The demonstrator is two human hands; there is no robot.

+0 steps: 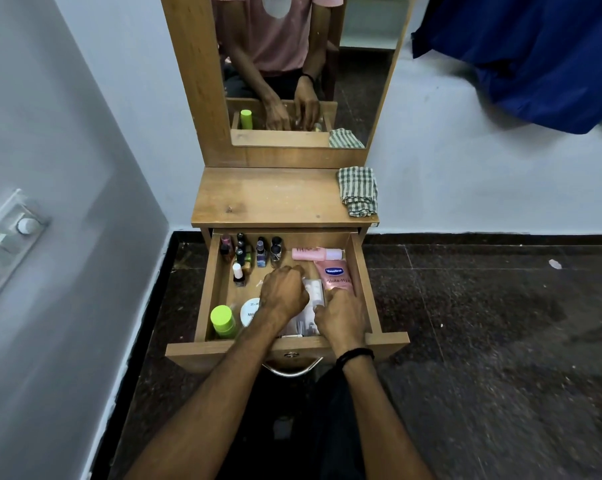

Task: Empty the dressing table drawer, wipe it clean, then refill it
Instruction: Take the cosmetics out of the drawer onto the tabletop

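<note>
- Stage: emptying has barely begun. The drawer stands pulled out beneath both grips and is still stocked; wiping and refilling remain, in my judgement.
- My left grip: fingers curled knuckles-up over a clear packet; I cannot tell whether it has hold of anything.
- My right grip: just beside the left, fingertips at the same packet; hold likewise undeterminable.
- Beyond the left grip: small bottles, at least six.
- Left of the left grip: one green-capped bottle, one white jar.
- Beyond the right grip: one pink tube, one pink bottle lying flat.
- Farther beyond, on the tabletop: one folded checked cloth, unused.
</note>
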